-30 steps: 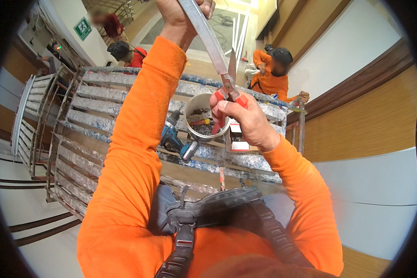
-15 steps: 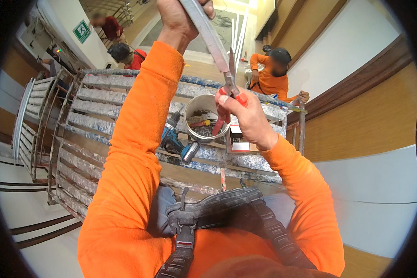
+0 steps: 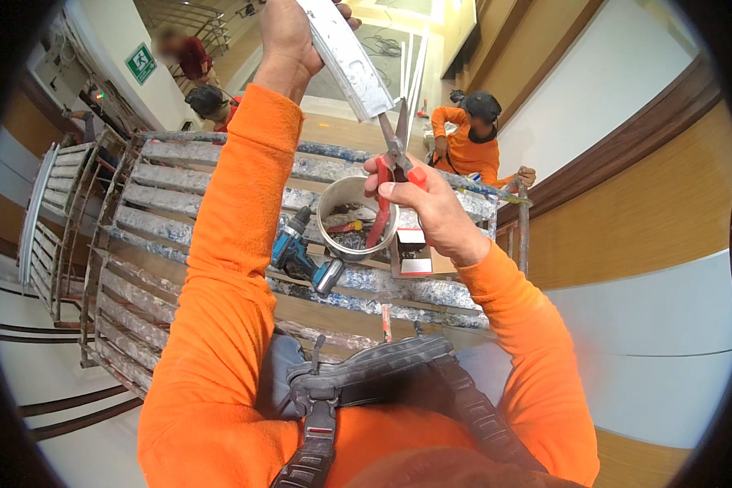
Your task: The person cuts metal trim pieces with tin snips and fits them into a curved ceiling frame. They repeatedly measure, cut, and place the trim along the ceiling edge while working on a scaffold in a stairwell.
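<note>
Up at the top, my left hand (image 3: 289,47) is wrapped round a long metal channel (image 3: 351,65). Its white, scuffed broad face shows, and its near end slants down toward the right. My right hand (image 3: 441,210) grips the red handles of a pair of tin snips (image 3: 394,153), with the thumb on top. The blades point away from me and stand apart. One blade meets the channel's near end; whether it lies inside or below it, I cannot tell. Under the snips stands a white bucket (image 3: 325,193) holding a yellow-and-red handled tool and other bits.
A blue cordless drill (image 3: 295,250) lies left of the bucket on the paint-stained slatted platform (image 3: 167,197). An open small box (image 3: 416,265) sits to the right. A person in orange (image 3: 473,146) holds the platform's far right corner. Others are farther left. White strips lie on the floor beyond.
The channel has turned from a narrow side to its broad white face and shifted left with my left hand. The snips have moved slightly left, their handles and blades wider apart.
</note>
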### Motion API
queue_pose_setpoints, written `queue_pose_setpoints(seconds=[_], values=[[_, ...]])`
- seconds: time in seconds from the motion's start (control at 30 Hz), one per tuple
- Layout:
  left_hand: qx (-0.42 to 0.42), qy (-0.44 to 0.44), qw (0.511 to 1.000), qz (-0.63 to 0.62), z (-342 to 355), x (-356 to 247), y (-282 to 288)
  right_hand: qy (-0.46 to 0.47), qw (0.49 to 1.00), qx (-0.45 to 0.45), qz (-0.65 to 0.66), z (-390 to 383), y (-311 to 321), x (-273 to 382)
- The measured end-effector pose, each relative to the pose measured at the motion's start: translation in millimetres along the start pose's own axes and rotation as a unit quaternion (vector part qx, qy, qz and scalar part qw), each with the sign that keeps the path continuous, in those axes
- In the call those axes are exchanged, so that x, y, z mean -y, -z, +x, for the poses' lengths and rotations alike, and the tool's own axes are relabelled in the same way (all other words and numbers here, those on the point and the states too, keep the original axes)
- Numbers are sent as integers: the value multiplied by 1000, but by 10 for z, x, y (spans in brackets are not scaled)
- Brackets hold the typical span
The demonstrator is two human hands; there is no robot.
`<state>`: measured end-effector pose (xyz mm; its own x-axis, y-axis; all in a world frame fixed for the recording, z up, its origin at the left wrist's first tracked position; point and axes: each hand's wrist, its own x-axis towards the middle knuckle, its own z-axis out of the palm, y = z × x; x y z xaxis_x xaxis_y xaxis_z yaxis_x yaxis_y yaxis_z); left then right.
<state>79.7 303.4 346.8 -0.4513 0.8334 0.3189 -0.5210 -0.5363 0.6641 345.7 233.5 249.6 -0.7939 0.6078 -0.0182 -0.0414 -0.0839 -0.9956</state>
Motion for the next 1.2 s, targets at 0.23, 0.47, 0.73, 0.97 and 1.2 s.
queue_pose_setpoints(seconds=[0.23, 0.47, 0.73, 0.97, 1.2], values=[[-1, 39, 999, 9, -146, 15, -181, 29, 999, -10, 15, -40, -46, 130], [16, 57, 998, -6, -169, 65, -183, 21, 1000, 2, 18, -59, -40, 122], [20, 28, 999, -40, -191, 74, -189, 33, 999, -1, 33, -64, -99, 51], [50, 14, 998, -38, -228, 36, -178, 41, 999, 2, 18, -39, -103, 17], [62, 8, 997, -53, -219, 34, -157, 37, 999, -13, 2, -21, -121, 3]])
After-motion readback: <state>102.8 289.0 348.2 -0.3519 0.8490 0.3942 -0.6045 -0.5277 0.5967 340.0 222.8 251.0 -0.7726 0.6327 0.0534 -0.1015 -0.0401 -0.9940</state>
